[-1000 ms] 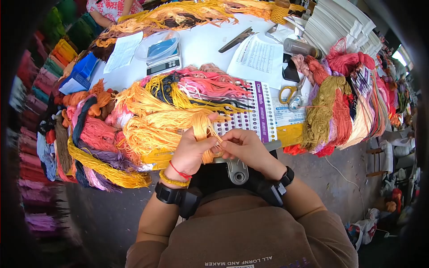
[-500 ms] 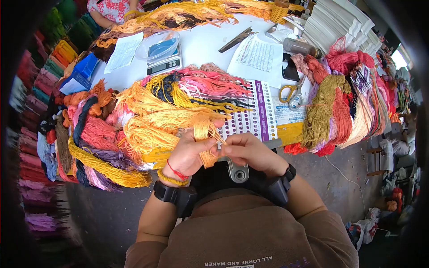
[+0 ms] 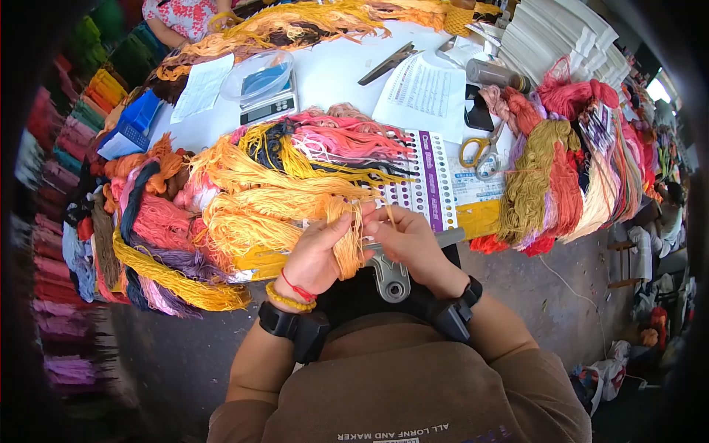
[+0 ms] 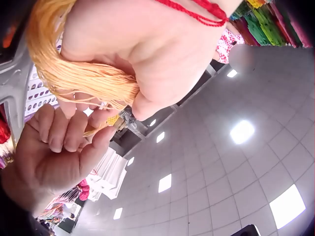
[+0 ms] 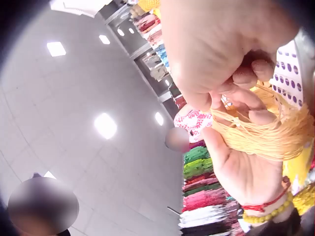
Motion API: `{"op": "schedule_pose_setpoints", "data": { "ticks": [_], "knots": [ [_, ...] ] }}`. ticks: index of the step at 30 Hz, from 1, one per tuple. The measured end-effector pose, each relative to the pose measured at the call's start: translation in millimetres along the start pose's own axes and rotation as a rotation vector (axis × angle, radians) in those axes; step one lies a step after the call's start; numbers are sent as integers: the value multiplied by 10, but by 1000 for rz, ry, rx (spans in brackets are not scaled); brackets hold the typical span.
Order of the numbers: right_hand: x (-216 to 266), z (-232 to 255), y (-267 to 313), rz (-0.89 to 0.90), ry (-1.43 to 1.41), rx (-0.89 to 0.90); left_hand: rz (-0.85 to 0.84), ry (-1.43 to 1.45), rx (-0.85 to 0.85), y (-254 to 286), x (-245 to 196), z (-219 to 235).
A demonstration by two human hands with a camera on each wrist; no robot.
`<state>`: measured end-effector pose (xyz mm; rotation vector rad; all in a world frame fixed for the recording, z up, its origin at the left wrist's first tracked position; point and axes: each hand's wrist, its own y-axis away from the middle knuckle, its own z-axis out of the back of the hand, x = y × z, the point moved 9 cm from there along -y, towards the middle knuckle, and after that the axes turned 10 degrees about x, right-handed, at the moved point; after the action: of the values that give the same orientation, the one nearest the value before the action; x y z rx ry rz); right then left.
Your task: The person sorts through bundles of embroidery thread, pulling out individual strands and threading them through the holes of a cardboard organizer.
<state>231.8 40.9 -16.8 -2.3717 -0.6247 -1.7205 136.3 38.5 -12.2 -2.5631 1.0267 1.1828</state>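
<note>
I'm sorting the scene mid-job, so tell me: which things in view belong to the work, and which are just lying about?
In the job:
light-orange skein, gripped by the left hand
right hand, pinching its strands
likely the similar orange heap

Seemingly lying about, untouched:
scissors
digital scale
black phone
bottle
printed sheet

The skein [image 3: 347, 255] lies in the left hand [image 3: 317, 249], the right hand [image 3: 411, 244] at its three o'clock. From the skein, on the table [image 3: 332, 70], a thread pile [image 3: 255, 210] spreads at ten o'clock, a scale [image 3: 269, 111] under a tub [image 3: 234, 86] at eleven, a card [image 3: 430, 181] between one and two, with scissors [image 3: 481, 153] at the card's two.
</note>
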Motion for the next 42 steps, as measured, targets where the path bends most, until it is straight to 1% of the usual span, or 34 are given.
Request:
{"op": "schedule_pose_setpoints", "data": {
  "ticks": [1,3,4,6,9,10,12,14,15,17,19,22,24,25,27,28,29,30,31,32,33,34,35,36,37,38,40,41,42],
  "knots": [
    [-54,-16,-19,-1,-2,-1,4,-7,19,-15,19,-1],
    [-128,-75,-76,41,92,66,10,-13,37,-42,51,-3],
    [-127,-66,-75,40,90,65,2,-47,30,-51,55,3],
    [-161,-50,-81,-23,158,72,-6,-81,24,-60,47,8],
    [-160,-26,-82,-5,139,48,-24,-64,-4,-65,29,52],
    [-108,-36,-66,-6,138,46,-55,-41,-3,-78,9,89],
    [-30,-52,-18,-101,163,25,-85,-18,-1,-91,-16,91],
    [-35,-40,-25,-96,167,28,-111,-47,-68,-73,-59,96],
    [-43,-34,-31,-92,172,33,-111,-47,-67,-83,-38,103],
    [-103,15,-46,-94,193,35,-165,-114,-120,-81,-49,176],
    [-165,53,-67,-96,215,37,-172,-119,-125,-83,-54,187],
    [-223,111,-96,-55,220,5,-172,-144,-155,-74,-56,226],
    [-151,167,-97,86,280,-72,-164,-164,-180,-70,-52,277],
    [-131,176,-95,85,280,-72,-157,-153,-153,-84,-44,290],
    [-304,165,-98,-138,32,20,-150,-142,-126,-72,-63,305],
    [-297,202,-83,-138,32,20,-84,-28,-14,-80,-7,228],
    [-276,45,-75,-92,-356,217,-17,86,98,-78,48,141],
    [-178,-103,-41,-40,-743,412,-16,86,98,-78,58,181],
    [-156,-99,-31,-41,-743,412,-12,156,190,-92,85,145],
    [-52,-80,-21,37,-875,405,-8,226,281,-94,100,90],
    [41,-51,-13,115,-1006,396,-8,227,281,-94,111,98],
    [76,-15,-19,158,-985,361,-11,195,207,-103,117,143],
    [55,2,-30,158,-985,360,-13,163,133,-109,115,176],
    [-14,34,-53,131,-841,340,-12,163,134,-115,102,116],
    [-67,57,-64,104,-697,319,-5,139,70,-113,86,87],
    [-32,-39,-74,104,-697,317,3,116,6,-107,82,99],
    [-75,-90,-107,4,-225,49,12,62,38,-110,118,142],
    [-95,-96,-103,4,-225,49,19,8,69,-114,137,149],
    [-105,-101,-107,6,-92,58,19,8,69,-122,155,158]
  ]
}}
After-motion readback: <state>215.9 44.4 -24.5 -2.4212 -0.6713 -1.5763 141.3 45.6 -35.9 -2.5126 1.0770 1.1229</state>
